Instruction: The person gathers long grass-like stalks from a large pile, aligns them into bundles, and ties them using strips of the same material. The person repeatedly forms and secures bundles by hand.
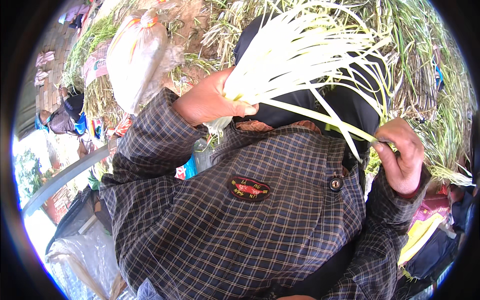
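My left hand (212, 97) is closed around the base of a bunch of long, narrow, pale yellow-green leaves (295, 55), which look like blanched chives. The leaves fan out up and to the right over my dark-clad legs, and bright light washes out much of their detail. From the bunch a single leaf stalk (320, 117) runs down to the right. Its far end is pinched between the thumb and fingers of my right hand (402, 155). Both hands are raised in front of my checked jacket (240, 225).
Heaps of green leaves and stalks (415, 65) cover the ground at the top and right. A tied, whitish plastic sack (137, 60) stands at upper left. Another person (62, 117) is at the far left. Clear plastic sheeting (85, 260) lies at lower left, a yellow cloth-like piece (422, 235) at lower right.
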The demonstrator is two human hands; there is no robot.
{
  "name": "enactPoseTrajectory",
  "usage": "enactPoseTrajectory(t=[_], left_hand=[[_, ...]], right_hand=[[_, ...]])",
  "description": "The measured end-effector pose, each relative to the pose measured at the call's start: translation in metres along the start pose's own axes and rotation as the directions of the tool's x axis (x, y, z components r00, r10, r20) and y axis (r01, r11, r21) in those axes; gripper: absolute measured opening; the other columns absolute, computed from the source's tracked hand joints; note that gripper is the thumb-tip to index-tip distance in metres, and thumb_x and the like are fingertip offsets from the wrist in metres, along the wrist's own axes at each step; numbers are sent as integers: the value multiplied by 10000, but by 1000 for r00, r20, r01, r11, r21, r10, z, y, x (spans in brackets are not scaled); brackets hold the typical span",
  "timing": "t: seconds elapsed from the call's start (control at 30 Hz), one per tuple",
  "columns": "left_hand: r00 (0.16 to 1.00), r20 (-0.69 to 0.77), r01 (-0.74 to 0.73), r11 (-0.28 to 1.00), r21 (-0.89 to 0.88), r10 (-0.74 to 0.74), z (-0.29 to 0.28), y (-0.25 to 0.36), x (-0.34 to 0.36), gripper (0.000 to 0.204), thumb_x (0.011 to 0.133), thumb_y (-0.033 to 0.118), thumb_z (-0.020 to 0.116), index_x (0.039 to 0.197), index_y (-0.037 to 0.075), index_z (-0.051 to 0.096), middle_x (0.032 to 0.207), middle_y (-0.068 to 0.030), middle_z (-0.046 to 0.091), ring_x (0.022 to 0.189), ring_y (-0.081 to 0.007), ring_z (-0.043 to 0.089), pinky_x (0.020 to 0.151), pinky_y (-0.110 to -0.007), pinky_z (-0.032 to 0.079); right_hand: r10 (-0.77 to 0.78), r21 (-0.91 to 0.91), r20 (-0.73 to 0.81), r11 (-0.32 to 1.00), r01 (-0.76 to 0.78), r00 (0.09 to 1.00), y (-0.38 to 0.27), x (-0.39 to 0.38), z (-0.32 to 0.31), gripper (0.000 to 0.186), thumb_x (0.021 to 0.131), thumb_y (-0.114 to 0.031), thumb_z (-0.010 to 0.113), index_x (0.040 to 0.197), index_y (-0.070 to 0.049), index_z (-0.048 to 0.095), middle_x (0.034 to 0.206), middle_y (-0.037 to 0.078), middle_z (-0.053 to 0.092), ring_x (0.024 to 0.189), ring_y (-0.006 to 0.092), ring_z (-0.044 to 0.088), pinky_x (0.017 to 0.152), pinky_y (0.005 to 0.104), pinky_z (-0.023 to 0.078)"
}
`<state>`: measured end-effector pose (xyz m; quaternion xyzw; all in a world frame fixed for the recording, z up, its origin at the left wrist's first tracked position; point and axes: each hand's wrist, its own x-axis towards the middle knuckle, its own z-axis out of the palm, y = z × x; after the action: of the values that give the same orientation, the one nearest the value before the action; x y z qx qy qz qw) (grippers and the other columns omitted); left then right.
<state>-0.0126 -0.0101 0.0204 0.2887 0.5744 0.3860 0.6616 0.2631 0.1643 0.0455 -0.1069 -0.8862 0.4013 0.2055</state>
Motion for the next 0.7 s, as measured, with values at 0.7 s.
enactPoseTrajectory(t=[0.7], left_hand=[[974, -144, -184, 980, -76, 172, 27, -3, 19, 439, 679, -23, 619, 1081, -6, 442, 881, -54, 551, 829, -115, 525, 762, -253, 428]], right_hand=[[-86, -275, 24, 957, 89, 996, -43, -26, -20, 276, 519, -11, 676, 769, -78, 579, 628, 24, 506, 472, 197, 472, 430, 297, 357]])
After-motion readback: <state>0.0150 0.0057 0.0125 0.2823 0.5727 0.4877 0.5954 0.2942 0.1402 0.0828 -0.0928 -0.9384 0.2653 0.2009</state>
